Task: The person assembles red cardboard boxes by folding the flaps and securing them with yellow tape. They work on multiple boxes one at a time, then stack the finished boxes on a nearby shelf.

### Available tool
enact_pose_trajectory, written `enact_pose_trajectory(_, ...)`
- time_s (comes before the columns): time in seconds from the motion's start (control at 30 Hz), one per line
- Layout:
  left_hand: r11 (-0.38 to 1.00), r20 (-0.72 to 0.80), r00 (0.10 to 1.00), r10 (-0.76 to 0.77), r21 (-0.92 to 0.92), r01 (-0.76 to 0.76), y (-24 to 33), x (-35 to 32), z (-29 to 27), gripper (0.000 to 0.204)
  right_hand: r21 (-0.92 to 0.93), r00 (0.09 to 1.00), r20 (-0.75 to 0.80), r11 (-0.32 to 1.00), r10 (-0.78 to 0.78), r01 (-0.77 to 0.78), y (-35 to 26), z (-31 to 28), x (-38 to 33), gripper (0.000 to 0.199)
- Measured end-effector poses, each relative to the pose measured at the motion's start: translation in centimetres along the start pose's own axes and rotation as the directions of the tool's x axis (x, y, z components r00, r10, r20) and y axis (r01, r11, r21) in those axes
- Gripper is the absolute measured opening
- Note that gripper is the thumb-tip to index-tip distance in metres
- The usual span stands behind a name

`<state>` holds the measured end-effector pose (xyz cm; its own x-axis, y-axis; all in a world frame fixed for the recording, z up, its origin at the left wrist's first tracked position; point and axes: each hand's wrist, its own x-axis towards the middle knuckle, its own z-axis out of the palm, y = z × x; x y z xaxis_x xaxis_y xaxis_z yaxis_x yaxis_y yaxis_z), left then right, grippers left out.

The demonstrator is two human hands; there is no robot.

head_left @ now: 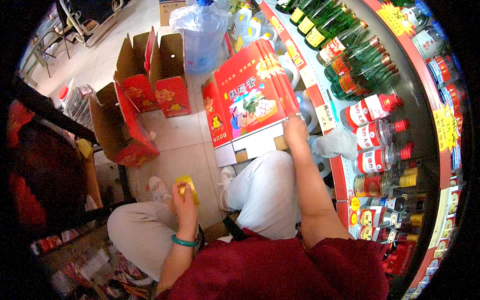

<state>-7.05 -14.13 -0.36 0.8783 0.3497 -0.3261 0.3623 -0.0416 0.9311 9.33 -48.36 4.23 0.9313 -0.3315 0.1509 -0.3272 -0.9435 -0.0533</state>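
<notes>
The right hand (295, 131), arm stretched forward over the knee, pinches the lower right corner of a stack of flat, glossy red cardboard gift boxes (252, 97) leaning just beyond it on the tiled floor, while the left hand (184, 200), wrist bent upward, clasps a small yellow packet (189, 186).

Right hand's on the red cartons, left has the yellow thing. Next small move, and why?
Probably tip the outermost carton of the red flat cartons away from the rest. The right hand rests only on their near top edge, with no carton separated; they stand on edge in an open box. The left hand holds a small yellow object, so it is not free.
</notes>
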Motion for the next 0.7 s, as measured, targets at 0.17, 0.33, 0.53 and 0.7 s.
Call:
enact_pose_trajectory(0.17, 0.988, -0.034, 0.998, 0.062, 0.14, -0.057, -0.8, -0.2, 0.1, 0.018, -0.096, 0.98, 0.172, 0.992, 0.098, -0.082, 0.1, -1.2, -1.5, 0.033)
enact_pose_trajectory(0.33, 0.983, -0.08, 0.988, 0.132, 0.138, -0.12, -1.6, -0.3, -0.2, 0.017, -0.073, 0.977, 0.18, 0.992, 0.118, -0.106, -0.1, -1.1, -1.2, 0.038)
enact_pose_trajectory(0.53, 0.965, -0.085, 0.975, 0.207, 0.179, -0.19, -3.3, -0.1, -0.1, 0.017, 0.034, 0.98, 0.134, 0.988, 0.147, -0.153, 0.6, 0.1, -1.2, 0.04)
enact_pose_trajectory(0.7, 0.992, -0.08, 0.99, 0.113, 0.064, -0.108, -3.3, 0.0, 0.3, 0.016, 0.149, 0.967, 0.186, 0.968, 0.175, -0.203, 1.1, 0.4, -0.6, 0.04)
